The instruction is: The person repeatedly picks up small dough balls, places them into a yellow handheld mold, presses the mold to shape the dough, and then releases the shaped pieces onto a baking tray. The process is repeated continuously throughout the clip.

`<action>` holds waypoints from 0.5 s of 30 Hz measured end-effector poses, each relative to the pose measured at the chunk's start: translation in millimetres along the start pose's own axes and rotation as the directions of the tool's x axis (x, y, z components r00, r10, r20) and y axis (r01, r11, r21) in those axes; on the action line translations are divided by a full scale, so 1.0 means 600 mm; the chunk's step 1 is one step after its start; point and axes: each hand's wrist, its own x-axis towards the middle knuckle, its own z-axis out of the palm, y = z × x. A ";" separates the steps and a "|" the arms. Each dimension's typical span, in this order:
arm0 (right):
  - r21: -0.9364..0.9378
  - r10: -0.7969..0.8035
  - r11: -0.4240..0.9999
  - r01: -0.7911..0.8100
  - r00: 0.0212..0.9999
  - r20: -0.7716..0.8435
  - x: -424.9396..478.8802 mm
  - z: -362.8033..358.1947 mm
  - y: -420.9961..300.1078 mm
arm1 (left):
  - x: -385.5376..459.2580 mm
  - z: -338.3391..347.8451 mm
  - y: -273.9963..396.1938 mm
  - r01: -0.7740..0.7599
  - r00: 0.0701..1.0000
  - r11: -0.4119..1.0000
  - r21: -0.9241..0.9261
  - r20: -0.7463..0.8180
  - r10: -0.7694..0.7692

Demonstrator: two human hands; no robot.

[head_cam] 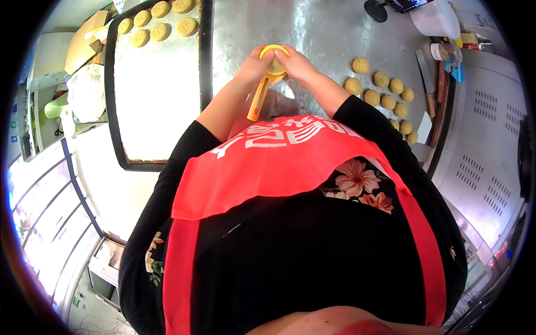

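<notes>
A yellow mooncake mold with a round cup and a long handle is held over the metal table, its handle pointing toward my red apron. Pale dough shows inside the scalloped cup. My left hand grips the cup's left rim, thumb on the dough's edge. My right hand holds the right rim, its thumb also at the dough. To the left, several stamped round pastries lie at the far end of a dark-rimmed baking tray. Several smooth dough balls sit on the table to the right.
At the table's right edge lie a knife and a white scraper. A clear jar and a white tub stand at the back right, near a device on a black stand. A cardboard box is beyond the tray.
</notes>
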 end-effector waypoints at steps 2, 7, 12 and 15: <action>0.017 0.009 1.000 -0.009 1.000 0.010 -0.006 -0.003 -0.009 | -0.002 0.005 -0.003 -0.006 1.000 1.000 -0.012 -0.002 0.006; 0.114 0.036 0.992 -0.062 0.976 0.213 -0.019 -0.041 -0.022 | -0.026 0.001 0.022 0.048 0.999 0.995 -0.082 0.027 -0.046; -0.094 -0.023 0.994 0.052 0.957 0.288 -0.024 -0.047 -0.044 | 0.012 -0.006 -0.006 -0.046 0.996 0.995 -0.087 0.076 0.052; -0.166 0.026 0.986 0.027 0.949 0.313 -0.007 -0.055 -0.044 | 0.016 -0.007 -0.004 -0.053 0.994 0.999 0.001 0.098 0.053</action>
